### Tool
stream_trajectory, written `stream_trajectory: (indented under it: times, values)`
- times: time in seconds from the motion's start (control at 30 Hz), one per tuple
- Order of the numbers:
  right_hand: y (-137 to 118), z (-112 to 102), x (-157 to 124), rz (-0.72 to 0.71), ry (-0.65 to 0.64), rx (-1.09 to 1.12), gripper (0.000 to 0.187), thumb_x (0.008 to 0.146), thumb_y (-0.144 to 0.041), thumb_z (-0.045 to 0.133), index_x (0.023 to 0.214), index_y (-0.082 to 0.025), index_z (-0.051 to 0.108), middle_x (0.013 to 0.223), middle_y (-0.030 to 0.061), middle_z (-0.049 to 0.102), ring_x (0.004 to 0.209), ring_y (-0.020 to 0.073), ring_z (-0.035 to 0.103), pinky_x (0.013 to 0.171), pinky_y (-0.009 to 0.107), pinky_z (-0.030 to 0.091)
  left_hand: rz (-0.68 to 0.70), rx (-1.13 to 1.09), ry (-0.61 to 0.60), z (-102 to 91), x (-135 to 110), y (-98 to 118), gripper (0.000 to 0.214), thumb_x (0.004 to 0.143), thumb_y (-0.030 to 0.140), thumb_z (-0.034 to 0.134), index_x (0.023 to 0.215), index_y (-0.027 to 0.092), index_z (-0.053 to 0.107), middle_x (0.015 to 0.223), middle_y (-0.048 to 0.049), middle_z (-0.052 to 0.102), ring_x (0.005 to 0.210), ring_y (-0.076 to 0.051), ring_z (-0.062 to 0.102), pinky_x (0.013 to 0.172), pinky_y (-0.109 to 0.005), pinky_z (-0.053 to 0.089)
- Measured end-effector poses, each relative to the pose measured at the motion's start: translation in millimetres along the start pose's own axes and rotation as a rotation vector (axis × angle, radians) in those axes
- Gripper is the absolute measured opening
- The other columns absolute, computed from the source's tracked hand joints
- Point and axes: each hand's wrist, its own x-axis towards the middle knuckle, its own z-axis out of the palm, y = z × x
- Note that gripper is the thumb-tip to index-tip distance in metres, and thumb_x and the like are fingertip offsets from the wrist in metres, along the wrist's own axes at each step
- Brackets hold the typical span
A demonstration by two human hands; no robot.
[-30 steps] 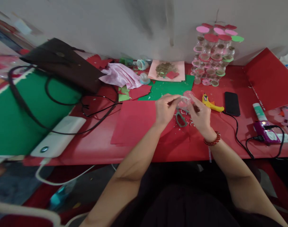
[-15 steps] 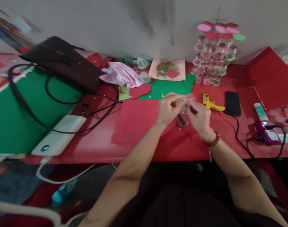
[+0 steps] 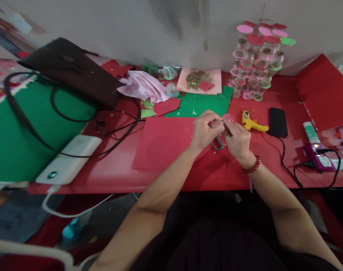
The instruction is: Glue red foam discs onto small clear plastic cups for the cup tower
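Observation:
My left hand (image 3: 205,130) and my right hand (image 3: 237,140) meet above the red table (image 3: 109,173), fingers pinched together around a small clear cup with a pink round lid (image 3: 227,118). A red bead bracelet (image 3: 252,166) circles my right wrist. Grey-handled scissors (image 3: 217,143) lie on the table right under my hands. A red felt sheet (image 3: 163,141) lies to the left of my hands, a green sheet (image 3: 201,103) just beyond them.
A stack of small lidded cups (image 3: 257,62) stands at the back right. A yellow glue gun (image 3: 252,123), a black phone (image 3: 278,122), a purple tool with a cable (image 3: 318,158) lie right. A dark bag (image 3: 72,71), white power bank (image 3: 68,160), green sheet (image 3: 25,139) sit left.
My hands have drawn closer together around the small pink-lidded cup and shifted slightly toward me. The view has tilted a little.

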Motion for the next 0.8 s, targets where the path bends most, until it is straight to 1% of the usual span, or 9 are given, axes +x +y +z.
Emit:
stream_trajectory:
  times: [0.1,0.2,0.3,0.4,0.53,0.67,0.8]
  values:
    - [1,1,-1,-0.016,-0.014,-0.004,0.027,0.098,-0.032,0.059,0.11,-0.019,0.079,0.077,0.0052,0.073,0.066,0.0135,0.065,0.059,0.024,0.048,0.006,0.023,0.022,3.5,-2,-1,0.008,0.074,0.013,0.063,0.073,0.02,0.067,0.075,0.0009,0.063,0.067,-0.012,0.052,0.059,-0.024,0.043]
    - [2,1,-2,-0.038,-0.004,0.012,0.027,0.099,-0.028,0.056,0.112,-0.02,0.079,0.078,0.0058,0.073,0.065,0.0134,0.064,0.059,0.025,0.047,0.02,-0.005,0.039,3.6,-2,-3,0.01,0.075,0.014,0.062,0.074,0.02,0.069,0.075,0.0003,0.064,0.066,-0.012,0.053,0.059,-0.024,0.043]
    - [2,0,-1,-0.024,0.007,0.003,0.027,0.099,-0.031,0.058,0.113,-0.021,0.079,0.081,0.0056,0.074,0.068,0.0137,0.065,0.062,0.025,0.05,0.028,-0.029,0.002,0.2,-1,-3,0.006,0.077,0.02,0.067,0.08,0.021,0.072,0.079,-0.0007,0.067,0.064,-0.011,0.053,0.056,-0.024,0.043]
    - [1,-2,1,-0.003,0.005,0.034,0.028,0.1,-0.033,0.057,0.113,-0.021,0.079,0.08,0.006,0.074,0.068,0.0141,0.065,0.063,0.025,0.051,0.039,-0.041,-0.019,-4.4,1,-3,0.006,0.08,0.025,0.071,0.083,0.021,0.074,0.083,-0.0016,0.069,0.065,-0.011,0.054,0.055,-0.023,0.043]
    - [0,-2,3,-0.027,0.05,0.013,0.029,0.101,-0.03,0.054,0.11,-0.021,0.08,0.073,0.0045,0.071,0.063,0.0125,0.063,0.061,0.024,0.05,0.044,-0.094,-0.033,-7.5,2,-3,0.005,0.082,0.024,0.071,0.081,0.021,0.074,0.081,-0.0013,0.069,0.066,-0.01,0.056,0.055,-0.022,0.043]
    - [0,1,2,-0.09,0.106,-0.044,0.032,0.101,-0.027,0.051,0.106,-0.021,0.082,0.07,0.0035,0.071,0.06,0.0114,0.062,0.058,0.023,0.048,0.014,-0.113,-0.038,-6.2,3,-5,0.005,0.08,0.02,0.069,0.078,0.021,0.074,0.082,-0.0015,0.069,0.07,-0.011,0.059,0.056,-0.022,0.045]
    - [2,4,1,-0.098,0.096,-0.064,0.032,0.101,-0.026,0.05,0.106,-0.02,0.082,0.07,0.0035,0.071,0.06,0.0113,0.062,0.057,0.023,0.048,0.0,-0.102,-0.046,-5.2,3,-5,0.007,0.079,0.019,0.067,0.077,0.02,0.074,0.084,-0.0022,0.071,0.072,-0.011,0.061,0.059,-0.022,0.048]
